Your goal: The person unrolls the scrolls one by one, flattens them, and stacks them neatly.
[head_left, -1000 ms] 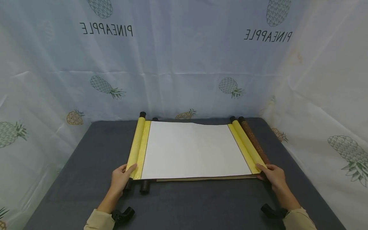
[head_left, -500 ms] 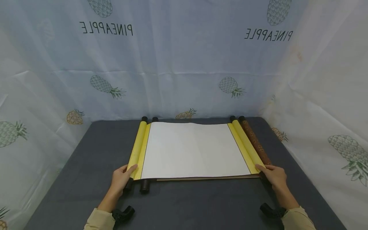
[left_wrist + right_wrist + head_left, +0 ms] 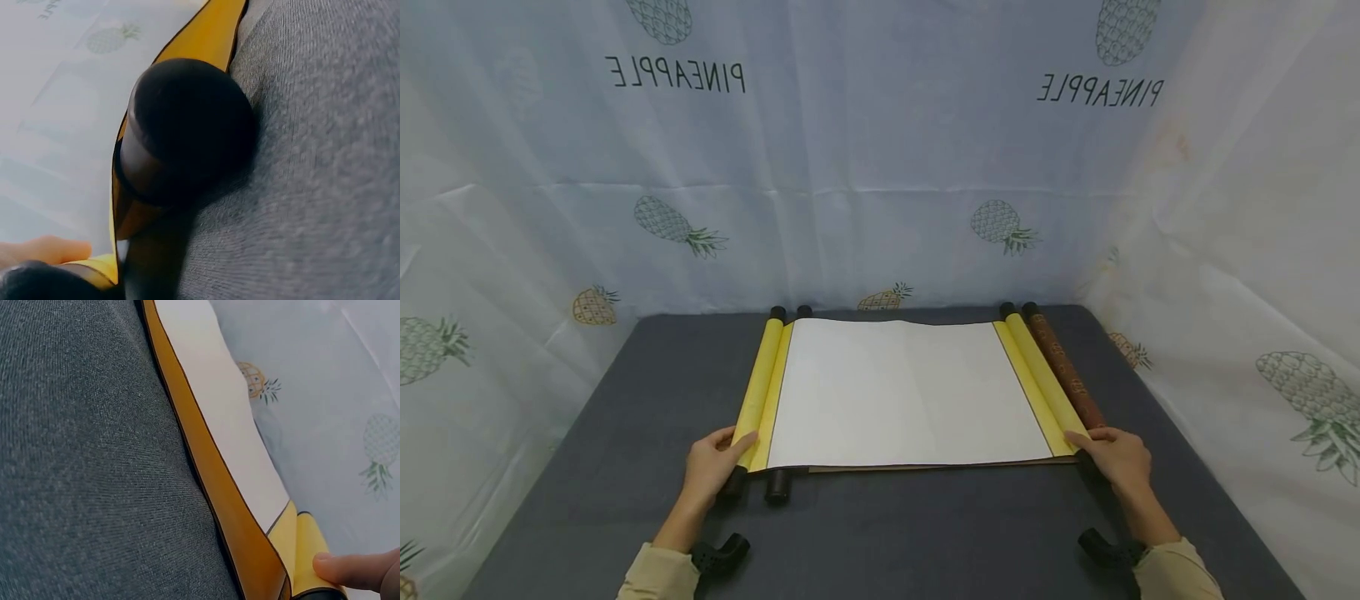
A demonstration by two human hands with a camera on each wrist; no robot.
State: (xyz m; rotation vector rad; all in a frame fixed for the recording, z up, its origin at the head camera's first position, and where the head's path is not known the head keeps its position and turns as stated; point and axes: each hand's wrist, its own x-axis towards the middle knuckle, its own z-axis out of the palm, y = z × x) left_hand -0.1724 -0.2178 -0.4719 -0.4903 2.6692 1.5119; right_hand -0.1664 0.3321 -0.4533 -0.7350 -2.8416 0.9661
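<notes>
A hanging scroll [image 3: 910, 392] lies unrolled across the table, its white paper bordered by yellow strips. My left hand [image 3: 707, 467] grips the near end of the yellow left roller [image 3: 758, 379], thumb on top. At the opposite side, my right hand [image 3: 1116, 458] holds the near end of the right roller [image 3: 1048, 375] the same way. In the right wrist view, the thumb [image 3: 350, 569] presses on the yellow roll. Beneath the scroll's left part pokes out another black rod end [image 3: 777, 487], large in the left wrist view; the rest of that rod is hidden.
Beside the right roller lies a brown patterned roll [image 3: 1066, 371] with a black end. The dark grey cloth-covered table [image 3: 880, 542] reaches back to a pineapple-print curtain [image 3: 865, 150], which also hangs at both sides.
The left roller's far end has come down and slightly nearer, now level with the rod end beside it. My right hand has shifted slightly; both hands keep their hold.
</notes>
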